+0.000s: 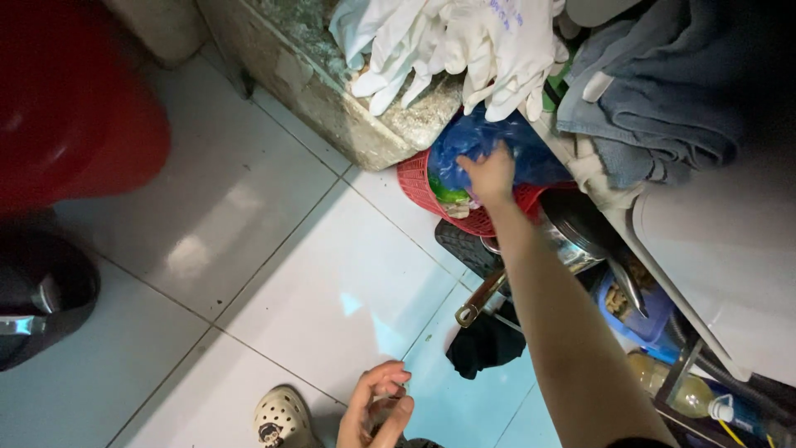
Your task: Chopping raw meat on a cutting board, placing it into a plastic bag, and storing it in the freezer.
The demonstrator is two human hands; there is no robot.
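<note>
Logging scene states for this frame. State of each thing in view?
right hand: reaching into blue bag, fingers on it
left hand: low, curled; whether it holds something cannot be told
blue bag: crumpled, sitting in red basket
red basket: on floor, filled
white gloves: draped over the ledge
grey towel: hanging, bunched
bottle: lying on its side, capped
black cloth: crumpled on floor
</note>
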